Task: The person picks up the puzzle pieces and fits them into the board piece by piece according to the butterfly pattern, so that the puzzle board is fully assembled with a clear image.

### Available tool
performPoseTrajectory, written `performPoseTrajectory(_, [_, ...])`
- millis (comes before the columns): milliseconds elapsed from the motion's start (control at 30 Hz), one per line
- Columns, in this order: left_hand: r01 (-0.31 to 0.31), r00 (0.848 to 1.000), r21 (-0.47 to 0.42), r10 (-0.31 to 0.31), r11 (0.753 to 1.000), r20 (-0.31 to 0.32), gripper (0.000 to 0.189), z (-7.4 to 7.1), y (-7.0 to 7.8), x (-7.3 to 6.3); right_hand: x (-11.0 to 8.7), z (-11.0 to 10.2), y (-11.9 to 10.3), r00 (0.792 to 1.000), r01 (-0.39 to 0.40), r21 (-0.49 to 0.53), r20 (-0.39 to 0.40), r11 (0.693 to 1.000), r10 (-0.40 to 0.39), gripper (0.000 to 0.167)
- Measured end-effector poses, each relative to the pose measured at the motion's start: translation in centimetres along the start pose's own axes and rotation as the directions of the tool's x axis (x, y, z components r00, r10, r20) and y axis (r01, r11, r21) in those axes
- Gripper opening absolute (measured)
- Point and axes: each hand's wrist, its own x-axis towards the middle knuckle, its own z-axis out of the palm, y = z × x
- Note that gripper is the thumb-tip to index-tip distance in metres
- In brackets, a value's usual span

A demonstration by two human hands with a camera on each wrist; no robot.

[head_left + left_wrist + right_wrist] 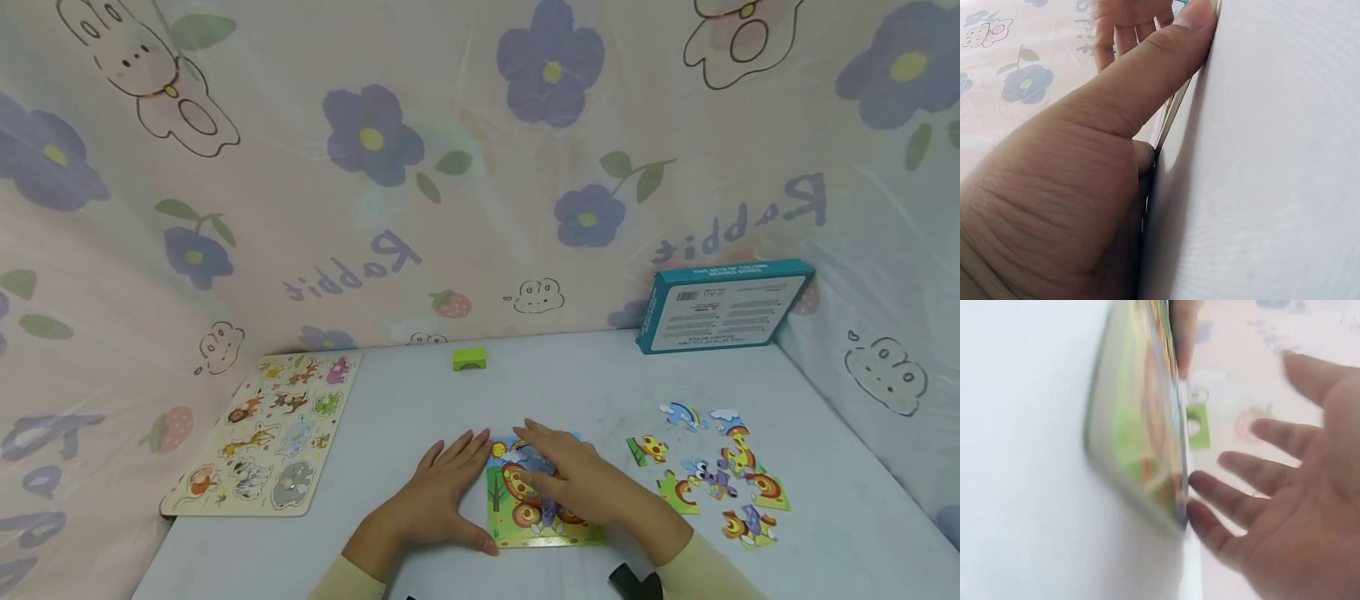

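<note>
A square picture puzzle [517, 533] lies on the white table between my hands, showing a cartoon scene with a tree, a sun and green ground. My left hand [442, 492] rests flat along its left side, fingers stretched forward and thumb at the near left corner. In the left wrist view the thumb [1166, 56] lies along the puzzle's thin edge. Over the upper right part of the puzzle is my right hand [581, 479], its fingers extended and spread, covering some of the picture. The right wrist view shows its fingertips [1200, 515] right by the puzzle's edge [1147, 425].
Several loose puzzle pieces [712, 479] lie scattered to the right. An animal puzzle board [281, 433] sits at the left. At the back are a green arched block [469, 359] and a teal box [723, 307] standing against the patterned curtain [465, 208].
</note>
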Motion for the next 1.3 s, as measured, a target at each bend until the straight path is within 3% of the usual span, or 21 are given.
performPoseTrajectory(167, [0.01, 1.0, -0.001, -0.01, 1.0, 0.004, 0.142, 0.1, 0.0, 0.0, -0.3, -2.6, 1.1, 0.989, -0.042, 0.222, -0.127, 0.974, 0.072, 0.062])
performPoseTrajectory(433, [0.009, 1.0, -0.006, -0.009, 1.0, 0.0, 0.143, 0.1, -0.1, 0.0, -2.0, -7.3, 4.7, 0.953, 0.051, 0.377, -0.295, 0.925, 0.068, 0.05])
performPoseTrajectory(600, [0.014, 1.0, -0.005, -0.013, 1.0, 0.002, 0.143, 0.0, 0.0, 0.0, -4.1, -10.1, 6.6, 0.935, 0.146, 0.462, -0.354, 0.875, 0.03, 0.054])
performPoseTrajectory(667, [0.012, 1.0, -0.008, -0.012, 1.0, 0.001, 0.143, 0.0, 0.1, 0.0, -5.0, -11.1, 7.2, 0.923, 0.184, 0.508, -0.384, 0.842, 0.03, 0.055])
performPoseTrajectory(800, [0.012, 1.0, -0.013, -0.012, 1.0, 0.001, 0.142, -0.1, 0.2, 0.0, -6.8, -12.7, 8.7, 0.888, 0.254, 0.582, -0.456, 0.772, 0.052, 0.054])
performPoseTrajectory(900, [0.019, 1.0, -0.012, -0.018, 1.0, 0.004, 0.142, -0.1, 0.2, 0.0, -7.8, -13.4, 9.9, 0.863, 0.268, 0.609, -0.496, 0.747, 0.094, 0.052])
performPoseTrajectory(1033, [0.026, 1.0, -0.012, -0.026, 1.0, 0.01, 0.142, 0.0, 0.1, 0.1, -8.9, -13.8, 11.8, 0.845, 0.209, 0.623, -0.503, 0.754, 0.183, 0.051])
performPoseTrajectory(1133, [0.029, 0.999, -0.011, -0.029, 1.0, 0.013, 0.142, 0.0, 0.2, 0.1, -9.4, -13.8, 13.2, 0.827, 0.116, 0.624, -0.492, 0.773, 0.273, 0.054])
performPoseTrajectory(1233, [0.032, 0.999, -0.014, -0.032, 0.999, 0.013, 0.142, -0.1, 0.2, 0.1, -9.6, -13.5, 14.5, 0.809, -0.067, 0.564, -0.452, 0.823, 0.376, 0.065])
performPoseTrajectory(1300, [0.035, 0.999, -0.016, -0.035, 0.999, 0.015, 0.142, -0.1, 0.2, 0.1, -9.6, -13.3, 15.1, 0.808, -0.2, 0.499, -0.402, 0.843, 0.43, 0.075])
